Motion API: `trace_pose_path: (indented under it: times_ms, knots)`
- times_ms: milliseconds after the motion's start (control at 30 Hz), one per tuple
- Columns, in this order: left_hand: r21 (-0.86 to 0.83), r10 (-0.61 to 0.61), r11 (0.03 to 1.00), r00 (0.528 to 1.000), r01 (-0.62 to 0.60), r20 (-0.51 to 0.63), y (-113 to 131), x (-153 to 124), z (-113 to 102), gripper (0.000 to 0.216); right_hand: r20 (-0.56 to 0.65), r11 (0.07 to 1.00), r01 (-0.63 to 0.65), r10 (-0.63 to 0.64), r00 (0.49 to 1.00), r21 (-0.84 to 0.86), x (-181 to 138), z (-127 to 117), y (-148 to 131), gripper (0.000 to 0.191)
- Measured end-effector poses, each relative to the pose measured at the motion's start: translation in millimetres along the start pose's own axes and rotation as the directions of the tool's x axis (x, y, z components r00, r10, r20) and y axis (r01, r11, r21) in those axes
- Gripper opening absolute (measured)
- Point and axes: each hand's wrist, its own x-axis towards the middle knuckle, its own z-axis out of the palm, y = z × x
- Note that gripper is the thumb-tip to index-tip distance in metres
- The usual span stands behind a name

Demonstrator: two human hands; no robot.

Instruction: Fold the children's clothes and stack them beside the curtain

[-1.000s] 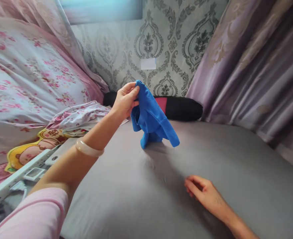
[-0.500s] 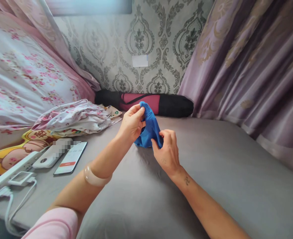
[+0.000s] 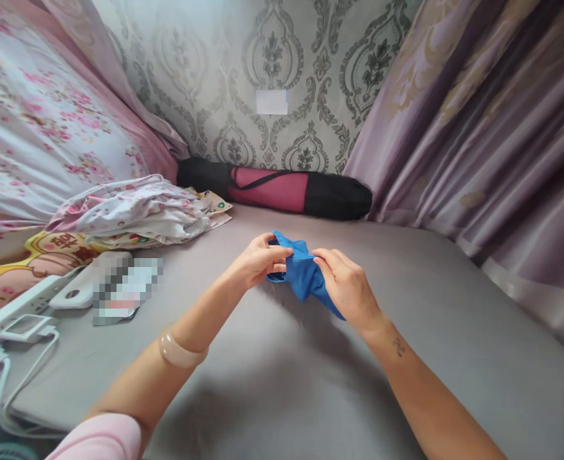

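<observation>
A small blue cloth garment point(image 3: 305, 271) with a gathered, elastic-looking edge is held above the grey bed sheet, stretched between both hands. My left hand point(image 3: 261, 260) pinches its edge at the left, thumb on the outside and some fingers inside the opening. On the other side, my right hand point(image 3: 352, 287) grips the fabric between thumb and fingertips. A loose part of the cloth hangs down below and behind the right fingers. The exact kind of garment cannot be made out.
A black and pink rolled bag point(image 3: 267, 189) lies against the patterned wall. Left are a crumpled printed cloth point(image 3: 142, 214), a yellow cartoon pillow point(image 3: 23, 271), a power strip point(image 3: 20, 310) with cables, a white device point(image 3: 83, 287) and a phone point(image 3: 128, 294). Curtains hang either side.
Both hands have lowered the blue garment, and it is now stretched more sideways. My right hand has moved right and turned its grip. The view has tilted down slightly.
</observation>
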Motion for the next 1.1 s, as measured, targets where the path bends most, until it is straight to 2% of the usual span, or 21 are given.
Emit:
trace_pose_path:
  times_ms: [133, 233, 300, 400, 500, 633, 733, 867, 933, 1000, 1100]
  knots:
    - [0.035, -0.008, 0.999, 0.996, 0.011, -0.089, -11.1, -5.4, 8.5, 0.042, 0.14, 0.997, -0.03, 0.039, 0.989, -0.071, -14.0, -15.0, 2.8, 0.023]
    - [0.081, 0.019, 0.997, 0.988, -0.006, -0.155, -17.3, -7.5, 13.4, 0.046, 0.252, 0.991, -0.02, 0.052, 0.966, -0.129, -21.7, -17.0, 6.0, 0.022]
    - [0.09, 0.025, 0.996, 0.987, -0.01, -0.161, -20.8, -7.9, 15.6, 0.047, 0.23, 0.994, -0.021, 0.046, 0.972, -0.109, -23.4, -13.5, 7.2, 0.019]
    - [0.078, 0.025, 0.997, 0.989, -0.014, -0.148, -25.1, -8.3, 18.2, 0.047, 0.105, 0.996, -0.062, 0.054, 0.993, 0.067, -21.4, -3.8, 5.4, 0.017]
    - [0.075, 0.038, 0.997, 0.992, -0.029, -0.117, -28.0, -9.8, 19.4, 0.045, 0.055, 0.975, -0.071, 0.061, 0.997, 0.211, -18.0, 7.2, 2.0, 0.017]
    - [0.106, 0.048, 0.993, 0.998, -0.044, -0.032, -26.6, -13.2, 15.2, 0.039, 0.02, 0.976, -0.047, 0.043, 0.999, 0.213, -16.9, 17.9, 5.5, 0.017]
    - [0.18, 0.088, 0.979, 0.995, -0.093, 0.037, -21.0, -12.8, 3.2, 0.035, -0.01, 0.983, -0.051, 0.053, 0.999, 0.174, -18.3, 20.6, 15.7, 0.02]
    - [0.311, 0.224, 0.932, 0.97, -0.184, -0.096, -18.3, -2.0, -27.5, 0.026, -0.04, 0.982, -0.125, 0.131, 0.991, 0.143, -24.3, 17.9, 32.4, 0.02]
    - [0.408, 0.269, 0.891, 0.955, -0.197, -0.125, -22.0, 5.2, -46.0, 0.019, -0.037, 0.971, -0.171, 0.179, 0.983, 0.166, -29.1, 16.3, 39.2, 0.02]
    - [0.534, 0.289, 0.819, 0.955, -0.209, -0.07, -27.6, 9.4, -62.9, 0.015, -0.014, 0.958, -0.216, 0.222, 0.975, 0.191, -34.1, 15.6, 44.1, 0.021]
    - [0.735, 0.297, 0.61, 0.945, -0.297, 0.136, -34.6, 6.8, -81.4, 0.027, 0.011, 0.945, -0.252, 0.256, 0.967, 0.208, -39.7, 15.8, 48.3, 0.025]
